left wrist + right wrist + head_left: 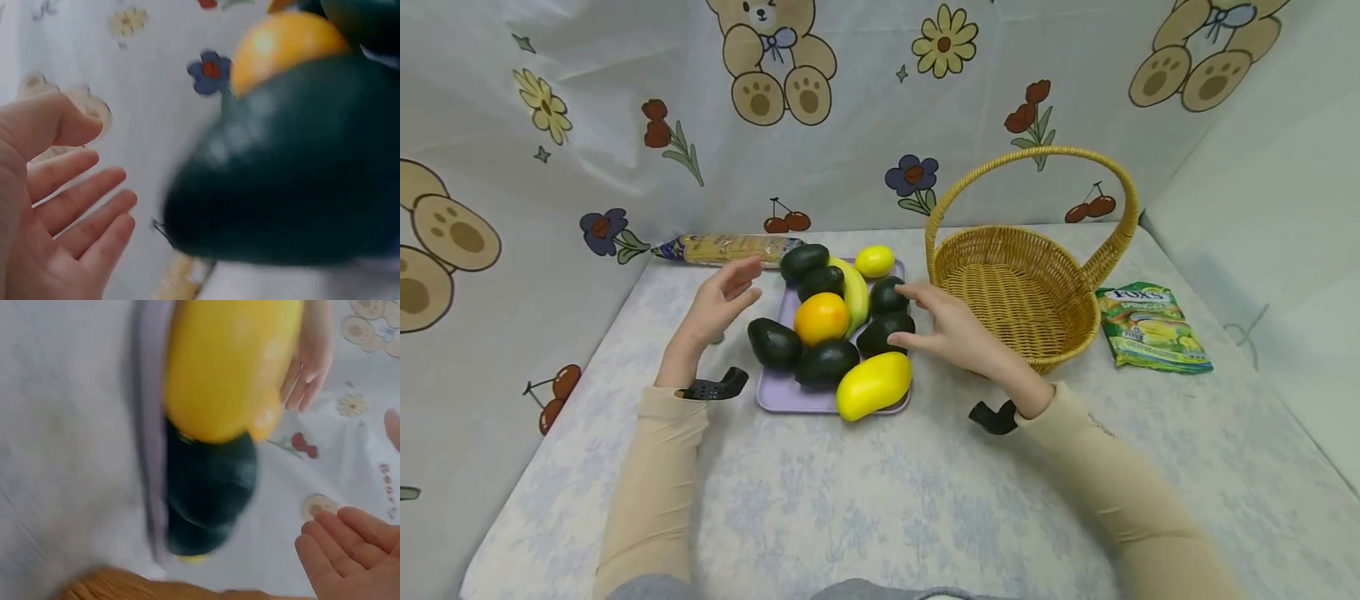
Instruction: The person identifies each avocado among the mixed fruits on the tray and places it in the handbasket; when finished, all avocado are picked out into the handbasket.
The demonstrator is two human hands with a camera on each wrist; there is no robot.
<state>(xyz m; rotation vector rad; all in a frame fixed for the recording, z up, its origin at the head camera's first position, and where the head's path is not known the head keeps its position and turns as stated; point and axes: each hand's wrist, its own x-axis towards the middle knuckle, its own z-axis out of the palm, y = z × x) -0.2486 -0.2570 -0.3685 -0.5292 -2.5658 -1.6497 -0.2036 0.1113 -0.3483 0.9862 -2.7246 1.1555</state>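
My left hand [717, 302] hovers left of a lilac tray [797, 402], its fingers loosely bent around nothing. On the tray lie several dark green avocados [827, 363], an orange [822, 318], a banana [855, 292], a lemon [875, 261] and a yellow mango [874, 386]. In the left wrist view one avocado [281, 169] looms near the palm, apart from it. My right hand [951, 327] hangs over the tray's right edge, close to two avocados; whether its fingertips touch them is hard to tell in the head view. The right wrist view shows its palm [356, 556] holding nothing.
A wicker basket [1015, 292] with a tall handle stands to the right of the tray. Beyond it lies a green Fox's candy bag [1153, 327]. A long pack of pasta [730, 248] lies behind the tray, against the patterned cloth backdrop [865, 125].
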